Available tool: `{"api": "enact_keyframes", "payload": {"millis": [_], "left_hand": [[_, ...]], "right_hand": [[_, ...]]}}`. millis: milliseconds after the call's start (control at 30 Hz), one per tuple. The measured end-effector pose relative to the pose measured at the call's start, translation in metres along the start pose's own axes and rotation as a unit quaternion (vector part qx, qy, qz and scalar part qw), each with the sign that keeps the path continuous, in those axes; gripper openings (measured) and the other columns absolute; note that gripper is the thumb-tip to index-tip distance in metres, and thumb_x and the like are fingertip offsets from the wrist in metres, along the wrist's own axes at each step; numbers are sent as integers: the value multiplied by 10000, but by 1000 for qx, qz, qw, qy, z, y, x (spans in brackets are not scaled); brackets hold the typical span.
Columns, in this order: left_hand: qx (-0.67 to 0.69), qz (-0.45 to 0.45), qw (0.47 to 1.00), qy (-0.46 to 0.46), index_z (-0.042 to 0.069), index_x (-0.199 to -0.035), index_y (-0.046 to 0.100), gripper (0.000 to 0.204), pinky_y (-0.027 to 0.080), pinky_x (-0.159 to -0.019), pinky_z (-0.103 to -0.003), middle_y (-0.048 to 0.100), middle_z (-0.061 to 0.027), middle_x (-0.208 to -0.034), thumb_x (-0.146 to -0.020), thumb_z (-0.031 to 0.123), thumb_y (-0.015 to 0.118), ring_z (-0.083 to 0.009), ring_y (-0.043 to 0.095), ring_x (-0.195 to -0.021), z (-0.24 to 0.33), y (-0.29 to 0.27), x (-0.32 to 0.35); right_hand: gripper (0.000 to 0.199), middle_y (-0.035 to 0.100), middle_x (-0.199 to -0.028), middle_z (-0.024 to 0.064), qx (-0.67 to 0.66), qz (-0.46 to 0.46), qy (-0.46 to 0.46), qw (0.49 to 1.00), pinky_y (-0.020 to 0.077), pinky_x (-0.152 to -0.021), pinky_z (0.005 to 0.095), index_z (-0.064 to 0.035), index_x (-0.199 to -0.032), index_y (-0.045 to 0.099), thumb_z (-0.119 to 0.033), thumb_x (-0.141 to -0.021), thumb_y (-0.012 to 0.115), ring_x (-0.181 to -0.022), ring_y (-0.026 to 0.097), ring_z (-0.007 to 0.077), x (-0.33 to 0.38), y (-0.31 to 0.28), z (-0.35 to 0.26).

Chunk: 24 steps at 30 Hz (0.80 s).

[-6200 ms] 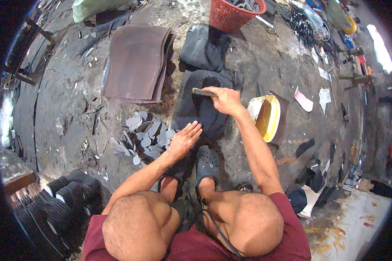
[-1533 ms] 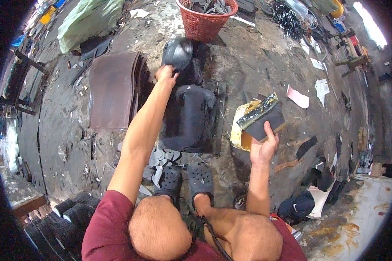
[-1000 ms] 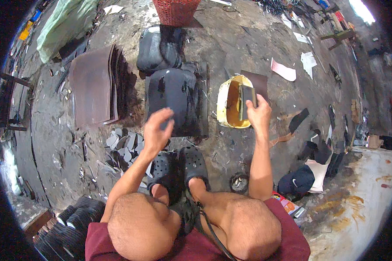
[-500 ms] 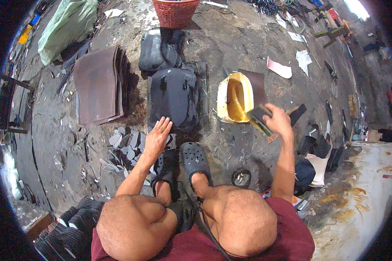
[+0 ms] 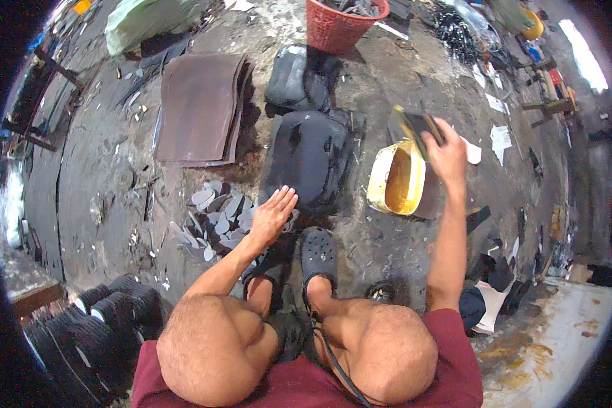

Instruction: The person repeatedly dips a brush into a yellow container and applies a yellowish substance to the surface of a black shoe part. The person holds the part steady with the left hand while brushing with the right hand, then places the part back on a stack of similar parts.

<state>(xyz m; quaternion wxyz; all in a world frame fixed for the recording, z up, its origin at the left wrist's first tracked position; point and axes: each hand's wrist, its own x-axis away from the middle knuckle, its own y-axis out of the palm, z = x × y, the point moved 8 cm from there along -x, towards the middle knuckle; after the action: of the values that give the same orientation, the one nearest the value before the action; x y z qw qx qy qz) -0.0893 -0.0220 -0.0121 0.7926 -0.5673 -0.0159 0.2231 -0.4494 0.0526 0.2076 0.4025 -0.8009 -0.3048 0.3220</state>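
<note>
While 2 dark clogs [image 5: 319, 255] are standing nearest, the left hand [image 5: 273, 216] is lying open beside some grey cut pieces [image 5: 232, 207], fingers resting on the near edge of a black sheet [image 5: 311, 156] and gripping nothing. The sheet is lying just ahead over a dark base; it is probably behaving as light and limp, its sheen suggesting a slick or tacky face, so a flat palm at the margin is looking best. To its right, a pale yellow tub [image 5: 379, 182] is holding amber liquid, likely making the rim slippery. Above its far side, the right hand [image 5: 447, 156] is gripping a flat dark spreader [image 5: 420, 127], seemingly stiff and light, whose clean end is offering the surest hold. Farther off, a black bundle [image 5: 287, 80] is sitting behind the sheet.
</note>
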Motion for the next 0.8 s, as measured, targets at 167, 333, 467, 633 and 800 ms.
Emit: {"api": "enact_keyframes", "payload": {"millis": [167, 333, 467, 633, 800], "left_hand": [[22, 19, 999, 21, -18, -1317, 591, 485, 394, -1162, -438, 561, -176, -1427, -840, 64, 591, -328, 498, -1374, 6, -3, -4], [55, 47, 997, 18, -5, -1263, 634, 433, 409, -1152, -447, 603, -150, -1386, -838, 73, 615, -304, 522, -1354, 0, -9, 2], [67, 33, 997, 22, 4, -1252, 643, 445, 407, -1155, -449, 607, -148, -1379, -814, 80, 621, -302, 522, -1354, -2, -3, 5], [79, 44, 995, 35, -2, -1262, 633, 464, 380, -1175, -449, 587, -149, -1399, -803, 65, 613, -312, 490, -1379, -2, 1, 7], [77, 29, 996, 33, -22, -1295, 604, 500, 353, -1192, -458, 552, -170, -1432, -801, 59, 604, -319, 449, -1411, 1, -1, 8]], "right_hand": [[491, 701, -1165, 207, -208, -86, 40, 974, 488, -940, 346, -32, -1304, 596, -205, -862, 724, -1087, 657, 216, -27, 166, -45], [455, 691, -979, 321, -50, -82, 118, 988, 526, -845, 563, -45, -1309, 547, -217, -892, 612, -943, 665, 504, 24, 232, -69], [513, 698, -870, 300, 33, -90, 111, 989, 540, -763, 577, -36, -1385, 446, -190, -917, 590, -836, 686, 496, 52, 216, -76], [534, 701, -903, 286, 14, -85, 68, 994, 545, -745, 566, -14, -1389, 405, -156, -918, 613, -847, 691, 478, 38, 230, -90], [300, 711, -1075, 237, 64, -222, -12, 973, 551, -837, 546, -59, -1145, 634, -118, -854, 595, -1010, 689, 432, -54, 280, -135]]}}
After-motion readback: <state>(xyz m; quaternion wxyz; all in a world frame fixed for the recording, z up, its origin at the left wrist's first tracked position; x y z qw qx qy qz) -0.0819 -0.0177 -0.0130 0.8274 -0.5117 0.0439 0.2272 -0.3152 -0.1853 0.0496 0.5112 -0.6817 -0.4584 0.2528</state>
